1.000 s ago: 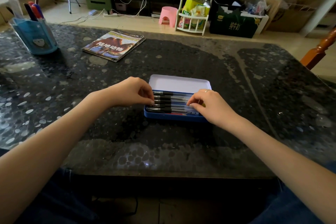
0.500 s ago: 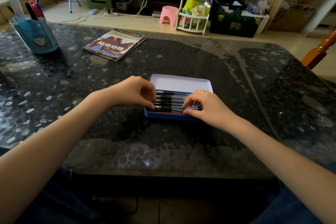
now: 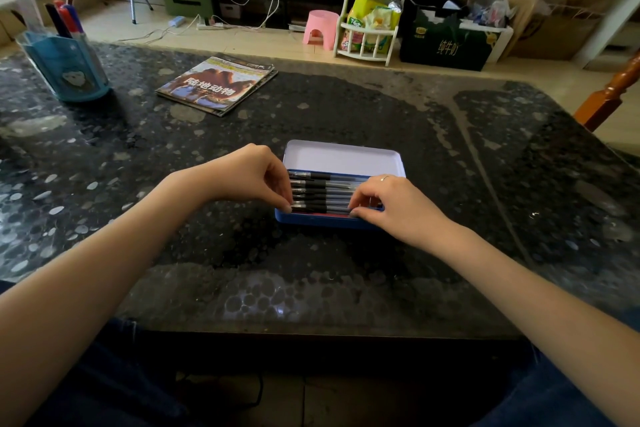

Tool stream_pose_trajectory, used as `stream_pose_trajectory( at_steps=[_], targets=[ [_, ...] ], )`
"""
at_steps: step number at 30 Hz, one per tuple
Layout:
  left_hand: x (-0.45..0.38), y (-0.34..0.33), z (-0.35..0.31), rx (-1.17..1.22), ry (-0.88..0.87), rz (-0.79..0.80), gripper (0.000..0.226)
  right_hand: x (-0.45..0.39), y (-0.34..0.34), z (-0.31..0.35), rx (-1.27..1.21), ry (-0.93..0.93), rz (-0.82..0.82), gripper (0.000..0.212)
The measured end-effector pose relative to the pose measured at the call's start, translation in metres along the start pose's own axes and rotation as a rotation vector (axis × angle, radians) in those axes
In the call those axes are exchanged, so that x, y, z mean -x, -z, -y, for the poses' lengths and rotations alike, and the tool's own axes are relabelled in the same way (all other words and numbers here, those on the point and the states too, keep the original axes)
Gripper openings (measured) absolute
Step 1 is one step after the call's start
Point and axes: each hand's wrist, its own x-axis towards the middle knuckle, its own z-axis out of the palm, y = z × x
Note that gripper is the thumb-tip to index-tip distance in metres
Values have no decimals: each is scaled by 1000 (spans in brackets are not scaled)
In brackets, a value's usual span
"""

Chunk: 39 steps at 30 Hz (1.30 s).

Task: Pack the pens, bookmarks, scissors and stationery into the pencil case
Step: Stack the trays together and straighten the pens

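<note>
Surface: dark speckled stone-look top [image 3: 450,156], glossy, w/ pale floor beyond.
Case: blue rectangular metal pencil case [image 3: 322,221] at centre, near front edge; pale lid interior [image 3: 343,158] hinged back, lying open.
Pens: row of clear-barrel pens w/ black grips [image 3: 325,192] inside case, lying side by side, lengthwise.
Left hand: left hand [image 3: 249,173] at case's left end; fingers [image 3: 286,206] curled, tips pinching grip end of nearest pen.
Right hand: right hand [image 3: 398,206] over case's right end, ring on one finger; fingers curled onto pen barrels, thumb tip near front rim; pinching nearest pen's other end.
Far left: light-blue plastic pen holder [image 3: 65,69] w/ markers, upright.
Behind case: glossy magazine w/ camel cover [image 3: 216,85], flat, well apart from case.
</note>
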Motion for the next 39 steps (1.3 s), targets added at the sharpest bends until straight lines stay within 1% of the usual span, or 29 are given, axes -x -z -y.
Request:
stream_pose_trajectory(
  at_steps=[3, 13, 18, 25, 39],
  targets=[
    [0, -1, -1, -5, -9, -8, 12, 0, -1, 1, -2, -8, -5, 4],
    [1, 2, -2, -3, -29, -43, 9, 0, -4, 0, 17, -7, -39, 2],
    [1, 1, -2, -4, -30, -27, 8, -2, -1, -1, 32, -44, -102, 1],
    [0, 0, 0, -10, -44, -47, 7, -2, -2, -1, 59, -82, -52, 5],
    [-1, 0, 2, -29, -25, -55, 7, -2, 2, 4, 11, -119, -28, 5]
  ],
)
